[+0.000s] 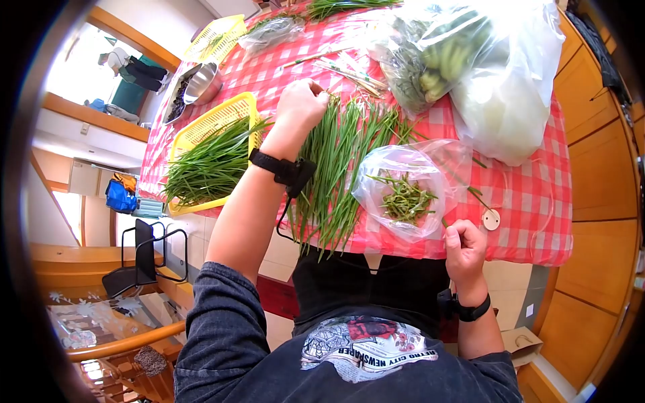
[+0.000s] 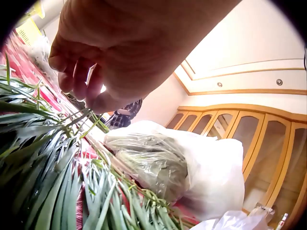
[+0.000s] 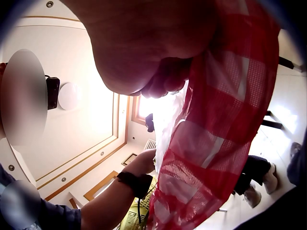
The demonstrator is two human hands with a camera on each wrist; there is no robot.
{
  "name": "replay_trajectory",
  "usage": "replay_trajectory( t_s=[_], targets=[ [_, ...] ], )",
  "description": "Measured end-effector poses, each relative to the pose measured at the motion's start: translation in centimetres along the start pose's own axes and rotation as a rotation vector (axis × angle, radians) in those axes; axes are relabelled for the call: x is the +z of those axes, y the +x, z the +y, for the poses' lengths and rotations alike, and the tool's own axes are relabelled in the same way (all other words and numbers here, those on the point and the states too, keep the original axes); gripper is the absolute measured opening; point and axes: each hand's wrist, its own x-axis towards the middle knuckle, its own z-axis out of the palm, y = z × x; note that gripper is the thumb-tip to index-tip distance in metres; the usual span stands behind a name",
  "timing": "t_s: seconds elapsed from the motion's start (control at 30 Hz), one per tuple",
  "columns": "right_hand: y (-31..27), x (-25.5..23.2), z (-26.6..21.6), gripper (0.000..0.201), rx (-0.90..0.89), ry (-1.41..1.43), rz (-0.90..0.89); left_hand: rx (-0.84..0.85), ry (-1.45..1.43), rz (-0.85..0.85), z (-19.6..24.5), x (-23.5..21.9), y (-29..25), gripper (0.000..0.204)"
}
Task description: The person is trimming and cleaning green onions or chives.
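Observation:
A wide bundle of garlic chives (image 1: 336, 168) lies across the checked tablecloth in front of me, its leaf tips hanging over the near edge. At the far end of the bundle my left hand (image 1: 306, 104) pinches chives between bent fingers and thumb; in the left wrist view that hand (image 2: 105, 62) is right above the stems. My right hand (image 1: 465, 252) is at the near table edge with fingers curled and a small green chive scrap (image 1: 444, 222) at its thumb tip. Beside it sits an open clear plastic bag (image 1: 373, 185) with chive trimmings (image 1: 406, 201) inside.
A yellow basket (image 1: 250, 101) of chives stands left, a metal bowl (image 1: 203, 84) behind it. Bagged green vegetables (image 1: 437, 60) and a white plastic bag (image 1: 504, 101) are at the back right. Loose scraps and a round wooden disc (image 1: 491, 219) lie near the right hand.

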Motion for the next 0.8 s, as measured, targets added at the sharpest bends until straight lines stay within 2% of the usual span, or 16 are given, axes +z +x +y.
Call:
replay_trajectory(
  t_s=[0.07, 0.13, 0.2, 0.27, 0.33, 0.53, 0.6, 0.8],
  targets=[
    [0.0, 0.1, -0.1, 0.022, -0.005, -0.003, 0.001, -0.054, -0.201, 0.041, -0.1, -0.5, -0.2, 0.032],
    [0.0, 0.0, 0.0, 0.022, -0.005, -0.012, 0.006, -0.065, -0.216, 0.031, -0.4, -1.0, -0.1, 0.030],
    [0.2, 0.4, 0.0, 0.024, -0.026, 0.002, 0.042, -0.069, -0.498, 0.043, -0.6, -1.2, 0.4, 0.028],
    [0.3, 0.6, 0.1, 0.026, -0.049, 0.016, 0.081, -0.069, -0.585, 0.040, -0.6, -1.9, 0.0, 0.024],
    [0.2, 0.6, 0.2, 0.026, -0.020, 0.038, 0.071, -0.081, -0.807, 0.067, -0.2, -2.9, -0.3, 0.023],
    [0.3, 0.8, 0.0, 0.025, -0.052, 0.028, 0.080, -0.027, -0.948, 0.133, 1.3, -5.8, -1.5, 0.022],
    [0.4, 0.8, -0.2, 0.025, -0.049, 0.026, 0.085, 0.069, -0.968, 0.204, 2.0, -6.7, -2.2, 0.021],
    [0.4, 0.8, 0.1, 0.025, -0.039, 0.025, 0.088, 0.178, -1.006, 0.144, 4.1, -9.3, -4.8, 0.016]
  ],
)
